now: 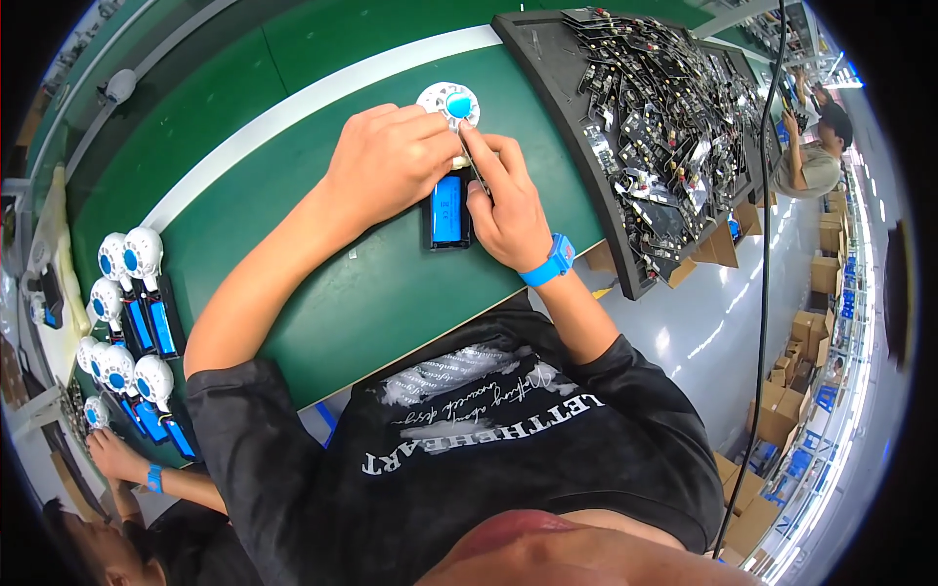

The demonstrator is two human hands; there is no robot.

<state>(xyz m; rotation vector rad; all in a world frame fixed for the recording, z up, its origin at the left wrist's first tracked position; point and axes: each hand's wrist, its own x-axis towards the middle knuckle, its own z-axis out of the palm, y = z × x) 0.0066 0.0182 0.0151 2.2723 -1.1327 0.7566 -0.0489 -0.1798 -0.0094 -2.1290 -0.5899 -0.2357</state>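
On the green bench, in front of me, lies a partly assembled unit like a handheld fan. Its round white head (434, 96) has a blue centre, and a blue battery-like block (447, 209) sits in its black handle. My left hand (396, 161) is closed, knuckles up, with its fingertips curled at the neck between head and block. From the other side my right hand (513, 210) meets it, forefinger stretched to the neck and thumb bent beside the block. A thin dark edge shows between that thumb and forefinger; its kind is hidden.
A black tray (618, 230) heaped with small circuit boards (650, 127) stands at the right. Several similar units (119, 369) lie at the bench's left end, by a co-worker's hand (115, 456). A black cable (765, 244) hangs at right, before cardboard boxes (777, 410).
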